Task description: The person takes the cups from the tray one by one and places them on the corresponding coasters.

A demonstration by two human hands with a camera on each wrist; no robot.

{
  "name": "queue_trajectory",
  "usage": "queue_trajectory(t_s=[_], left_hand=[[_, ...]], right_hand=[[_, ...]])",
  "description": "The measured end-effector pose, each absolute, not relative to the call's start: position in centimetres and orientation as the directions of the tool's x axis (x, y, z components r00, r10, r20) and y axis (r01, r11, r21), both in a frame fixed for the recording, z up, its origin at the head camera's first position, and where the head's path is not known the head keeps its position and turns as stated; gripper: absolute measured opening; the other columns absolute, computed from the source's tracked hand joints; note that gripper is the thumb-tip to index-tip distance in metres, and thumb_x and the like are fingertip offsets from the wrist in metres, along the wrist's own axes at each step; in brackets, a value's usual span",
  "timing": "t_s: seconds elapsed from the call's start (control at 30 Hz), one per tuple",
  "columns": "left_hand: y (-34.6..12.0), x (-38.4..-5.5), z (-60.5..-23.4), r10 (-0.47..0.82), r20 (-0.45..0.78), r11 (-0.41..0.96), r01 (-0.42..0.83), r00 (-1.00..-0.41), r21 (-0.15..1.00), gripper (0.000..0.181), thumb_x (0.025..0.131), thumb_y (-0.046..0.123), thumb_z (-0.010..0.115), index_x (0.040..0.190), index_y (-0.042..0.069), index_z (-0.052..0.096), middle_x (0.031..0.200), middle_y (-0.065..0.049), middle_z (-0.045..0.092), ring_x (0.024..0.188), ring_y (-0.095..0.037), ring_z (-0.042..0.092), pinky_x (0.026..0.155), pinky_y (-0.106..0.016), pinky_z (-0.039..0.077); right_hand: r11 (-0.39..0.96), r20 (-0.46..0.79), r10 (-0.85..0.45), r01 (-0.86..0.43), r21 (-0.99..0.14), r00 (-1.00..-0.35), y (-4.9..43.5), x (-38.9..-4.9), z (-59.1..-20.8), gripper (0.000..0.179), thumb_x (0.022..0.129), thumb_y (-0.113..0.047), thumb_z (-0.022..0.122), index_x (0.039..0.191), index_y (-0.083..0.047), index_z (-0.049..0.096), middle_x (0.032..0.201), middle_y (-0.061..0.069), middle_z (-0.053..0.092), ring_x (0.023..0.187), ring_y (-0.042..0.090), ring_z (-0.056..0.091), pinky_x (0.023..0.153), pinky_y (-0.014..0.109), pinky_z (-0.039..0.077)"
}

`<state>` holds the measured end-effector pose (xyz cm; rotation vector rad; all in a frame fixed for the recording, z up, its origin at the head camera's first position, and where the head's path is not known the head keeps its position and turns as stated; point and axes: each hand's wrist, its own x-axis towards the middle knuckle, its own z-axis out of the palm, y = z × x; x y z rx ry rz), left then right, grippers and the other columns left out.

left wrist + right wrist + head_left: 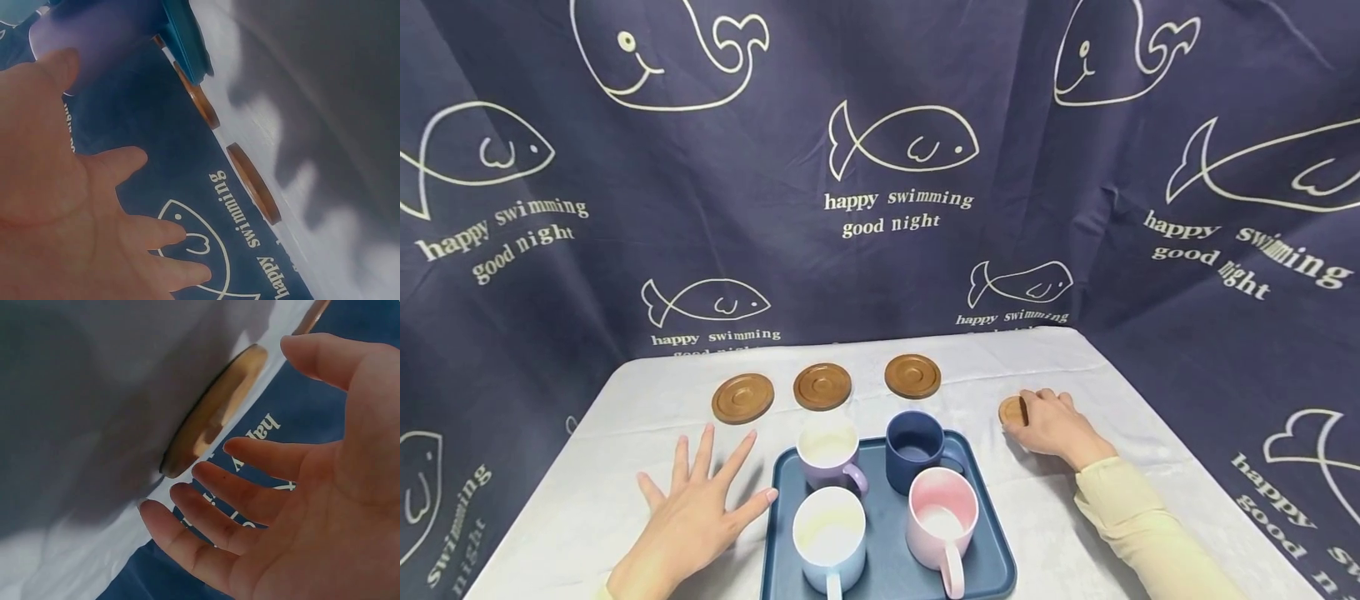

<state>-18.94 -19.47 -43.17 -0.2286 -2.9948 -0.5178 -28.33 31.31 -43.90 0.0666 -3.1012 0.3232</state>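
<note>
Coaster [1012,412] of pale brown wood, round and thin, lies on the white cloth [955,417] right of centre in the head view, half hidden under the right hand [1054,427]. In the right wrist view I see it edge-on and tilted across the upper middle, warm tan with shadow over its face and a thin dark line along its lower edge. That hand's fingers are parted and gently bent beside it, pinching nothing; I cannot tell whether a fingertip touches the wood.

Three matching coasters [822,387] sit in a loose row across the middle of the head view, each darker brown with a raised rim and a round central recess.

At lower left, the left hand [688,521] is spread wide, its thumb by the edge of a blue tray [883,542] at bottom centre. On it I count four mugs: lilac [826,462], navy [914,454], light blue [831,542] and pink [942,517].
</note>
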Motion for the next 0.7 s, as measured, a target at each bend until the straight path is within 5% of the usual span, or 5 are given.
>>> queue_trajectory(t_s=[0.7], left_hand=[[-20.1, -18.9, -44.1, 0.120, 0.154, 0.935, 0.164, -0.981, 0.314, 0.072, 0.093, 0.070, 0.058, 0.154, 0.033, 0.051, 0.166, -0.027, 0.025, 0.150, -0.058, 0.014, 0.096, -0.093, 0.002]], right_hand=[[0.980, 0.001, -0.045, -0.044, -0.192, -0.999, 31.4, -29.8, -44.8, 0.079, 0.084, -0.044, 0.071, 0.141, 0.007, 0.052, 0.122, 0.035, 0.055, 0.106, 0.054, 0.050, 0.081, 0.069, 0.049]])
